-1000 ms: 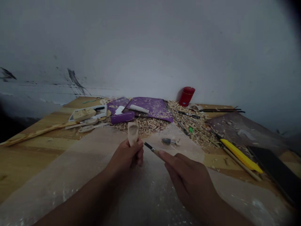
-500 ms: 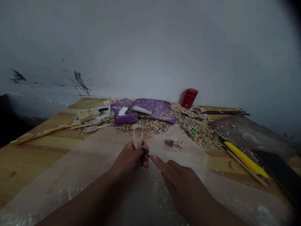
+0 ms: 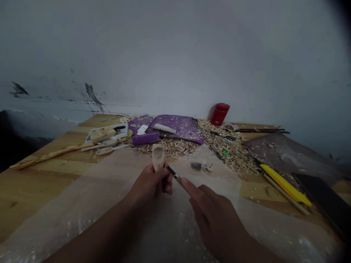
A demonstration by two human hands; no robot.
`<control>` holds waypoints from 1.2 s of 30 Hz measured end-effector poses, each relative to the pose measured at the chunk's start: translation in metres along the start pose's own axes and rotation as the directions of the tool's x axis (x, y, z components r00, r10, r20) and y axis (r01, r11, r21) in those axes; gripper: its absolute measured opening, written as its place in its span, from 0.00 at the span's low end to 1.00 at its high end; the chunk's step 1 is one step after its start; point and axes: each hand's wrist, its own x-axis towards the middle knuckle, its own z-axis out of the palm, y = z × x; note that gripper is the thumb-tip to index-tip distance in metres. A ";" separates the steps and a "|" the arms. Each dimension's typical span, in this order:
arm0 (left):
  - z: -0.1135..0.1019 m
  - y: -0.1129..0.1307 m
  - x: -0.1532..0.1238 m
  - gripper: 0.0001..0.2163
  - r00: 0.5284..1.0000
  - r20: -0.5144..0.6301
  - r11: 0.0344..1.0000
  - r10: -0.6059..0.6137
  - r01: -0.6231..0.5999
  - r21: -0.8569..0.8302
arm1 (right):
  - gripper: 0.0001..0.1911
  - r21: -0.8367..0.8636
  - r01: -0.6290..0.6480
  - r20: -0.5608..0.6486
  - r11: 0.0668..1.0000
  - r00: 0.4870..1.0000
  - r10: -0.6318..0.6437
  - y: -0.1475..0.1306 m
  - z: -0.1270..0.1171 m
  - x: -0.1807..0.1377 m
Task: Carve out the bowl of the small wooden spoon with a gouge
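Upright in the middle of the head view stands a pale wooden spoon (image 3: 158, 157), its squarish end showing a shallow hollow. My left hand (image 3: 150, 182) is closed around its lower part, so much of that part is hidden. My right hand (image 3: 210, 208) grips a carving knife (image 3: 172, 172) by its handle, index finger stretched along it. The dark blade points up and left, its tip close to my left thumb and the spoon; whether it touches the wood I cannot tell.
Clear plastic sheeting (image 3: 90, 190) covers the wooden table before me. A small grey-handled tool (image 3: 201, 166) lies on it. Wood shavings (image 3: 178, 148), purple sheets (image 3: 178, 128) and a red canister (image 3: 220, 114) are behind. Left is a white tray (image 3: 127, 130); right, a yellow cutter (image 3: 285, 184).
The knife has shifted slightly up, and more of its blade now shows beside my left thumb. The spoon and my left hand have moved a little to the left.
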 end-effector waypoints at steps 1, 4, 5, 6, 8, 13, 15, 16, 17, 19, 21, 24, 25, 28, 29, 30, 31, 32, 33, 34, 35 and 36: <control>0.000 0.001 0.000 0.05 1.000 -0.003 1.000 0.001 -0.001 -0.018 | 0.27 0.006 -0.023 -0.007 1.000 1.000 0.023 0.000 0.000 0.001; 0.000 0.002 -0.001 0.04 0.999 -0.037 0.997 -0.002 -0.001 -0.081 | 0.26 0.018 -0.095 0.029 0.995 0.995 0.095 0.001 0.001 0.003; 0.001 0.002 -0.002 0.03 0.999 -0.045 0.995 -0.005 0.000 -0.096 | 0.26 0.030 -0.104 0.052 0.994 0.993 0.102 0.001 0.001 0.004; 0.001 0.002 -0.001 0.03 0.999 -0.049 0.994 -0.007 0.002 -0.105 | 0.26 0.045 -0.107 0.068 0.993 0.992 0.104 0.002 0.002 0.005; 0.000 0.001 -0.001 0.04 0.998 -0.058 0.994 -0.003 -0.003 -0.107 | 0.26 0.074 -0.107 0.076 0.991 0.992 0.102 0.003 0.003 0.005; -0.001 -0.001 0.002 0.05 0.998 -0.065 0.998 0.023 -0.027 -0.059 | 0.25 0.099 -0.122 0.053 0.988 0.992 0.117 0.004 0.001 0.005; -0.002 -0.001 0.003 0.06 0.996 -0.073 0.999 0.041 -0.042 -0.010 | 0.23 0.099 -0.119 0.010 0.988 0.993 0.119 0.004 -0.002 0.005; -0.003 -0.002 0.004 0.06 0.996 -0.068 0.998 0.052 -0.049 0.047 | 0.21 0.099 -0.114 -0.019 0.989 0.993 0.116 0.004 -0.004 0.005; -0.004 -0.002 0.004 0.06 0.996 -0.057 0.989 0.068 -0.060 0.134 | 0.20 0.095 -0.106 -0.047 0.990 0.993 0.111 0.004 -0.006 0.005; -0.006 -0.005 0.005 0.07 0.994 -0.021 0.932 0.106 -0.092 0.350 | 0.19 0.073 -0.093 -0.072 0.993 0.993 0.098 0.004 -0.010 0.006; -0.007 -0.007 0.006 0.08 0.990 0.006 0.850 0.140 -0.123 0.512 | 0.18 0.024 -0.079 -0.062 0.997 0.995 0.080 0.004 -0.013 0.006; -0.008 -0.009 0.005 0.10 0.989 -0.008 0.789 0.150 -0.115 0.603 | 0.18 -0.046 -0.065 -0.022 0.997 0.998 0.064 0.003 -0.017 0.006; -0.008 -0.009 0.005 0.11 0.989 -0.016 0.776 0.148 -0.106 0.622 | 0.19 -0.061 -0.067 -0.006 0.996 0.998 0.067 0.002 -0.018 0.006; -0.008 -0.007 0.005 0.12 0.988 -0.010 0.739 0.154 -0.108 0.665 | 0.20 -0.083 -0.070 0.048 0.994 0.996 0.074 0.001 -0.021 0.005; -0.008 -0.006 0.005 0.12 0.987 0.002 0.729 0.163 -0.122 0.674 | 0.21 -0.085 -0.065 0.065 0.994 0.995 0.071 0.001 -0.022 0.005; -0.008 -0.005 0.005 0.12 0.985 0.016 0.720 0.172 -0.137 0.681 | 0.21 -0.086 -0.060 0.077 0.994 0.995 0.066 0.000 -0.023 0.005; -0.008 -0.005 0.004 0.12 0.983 0.032 0.714 0.179 -0.152 0.684 | 0.22 -0.090 -0.055 0.087 0.994 0.994 0.063 0.000 -0.024 0.005; -0.008 -0.005 0.004 0.11 0.982 0.050 0.711 0.180 -0.166 0.683 | 0.23 -0.095 -0.050 0.093 0.994 0.994 0.059 0.000 -0.024 0.005; -0.008 -0.005 0.004 0.10 0.982 0.069 0.710 0.178 -0.177 0.682 | 0.23 -0.101 -0.044 0.097 0.994 0.994 0.054 0.000 -0.025 0.005; -0.009 -0.005 0.004 0.09 0.981 0.085 0.706 0.174 -0.185 0.683 | 0.23 -0.112 -0.040 0.098 0.993 0.994 0.051 -0.001 -0.025 0.005; -0.009 -0.006 0.003 0.09 0.980 0.098 0.698 0.171 -0.191 0.690 | 0.23 -0.123 -0.035 0.099 0.992 0.994 0.047 -0.001 -0.025 0.005; -0.009 -0.006 0.003 0.08 0.980 0.109 0.687 0.169 -0.196 0.700 | 0.23 -0.134 -0.026 0.101 0.991 0.994 0.039 -0.001 -0.026 0.004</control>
